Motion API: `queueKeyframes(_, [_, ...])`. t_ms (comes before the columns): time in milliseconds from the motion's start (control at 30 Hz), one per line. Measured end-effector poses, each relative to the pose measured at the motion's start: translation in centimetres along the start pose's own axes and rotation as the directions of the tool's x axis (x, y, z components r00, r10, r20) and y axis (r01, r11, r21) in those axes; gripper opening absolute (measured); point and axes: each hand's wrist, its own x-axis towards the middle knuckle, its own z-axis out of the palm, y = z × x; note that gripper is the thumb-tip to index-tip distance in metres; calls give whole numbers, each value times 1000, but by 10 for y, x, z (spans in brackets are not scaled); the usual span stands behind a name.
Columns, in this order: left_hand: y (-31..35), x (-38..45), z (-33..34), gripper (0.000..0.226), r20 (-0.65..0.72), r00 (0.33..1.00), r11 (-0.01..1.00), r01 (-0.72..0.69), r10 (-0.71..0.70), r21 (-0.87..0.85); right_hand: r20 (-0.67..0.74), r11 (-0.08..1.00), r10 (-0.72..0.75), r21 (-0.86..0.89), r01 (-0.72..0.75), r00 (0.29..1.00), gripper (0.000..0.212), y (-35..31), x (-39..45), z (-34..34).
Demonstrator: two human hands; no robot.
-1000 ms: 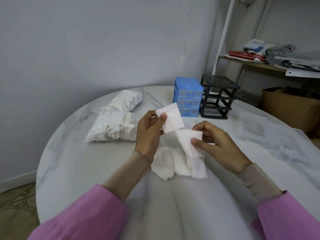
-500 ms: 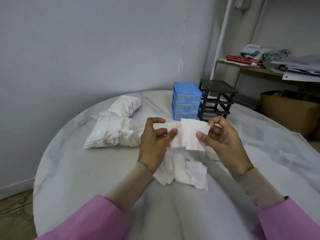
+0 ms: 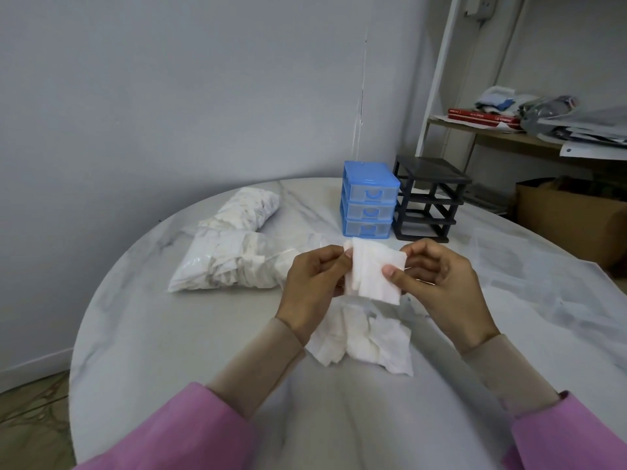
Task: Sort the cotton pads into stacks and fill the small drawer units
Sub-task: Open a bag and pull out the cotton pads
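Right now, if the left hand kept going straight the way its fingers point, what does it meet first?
The left hand points right, across the held cotton pads. Past them, the right hand gripping the same pads comes first; depth between the hands is unclear.

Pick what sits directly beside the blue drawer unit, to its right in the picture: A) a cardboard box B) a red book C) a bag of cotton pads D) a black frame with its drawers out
D: the black frame stands right next to the blue drawer unit at the far side of the table, its slots open and bare.
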Motion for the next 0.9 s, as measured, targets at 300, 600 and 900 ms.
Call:
queueKeyframes(300, [8,-6,3,19,49,999,1000,23,-22,-13,-2,997,-56,-56,56,998,22,-2,-1,1])
queueKeyframes(600, [7,-5,3,19,58,998,1000,-25,25,-7,-49,987,-81,-141,73,996,16,3,0,1])
queueKeyframes(900, [3,-3,2,11,67,993,995,-95,95,-7,-45,973,-132,-197,121,990,15,1,0,-1])
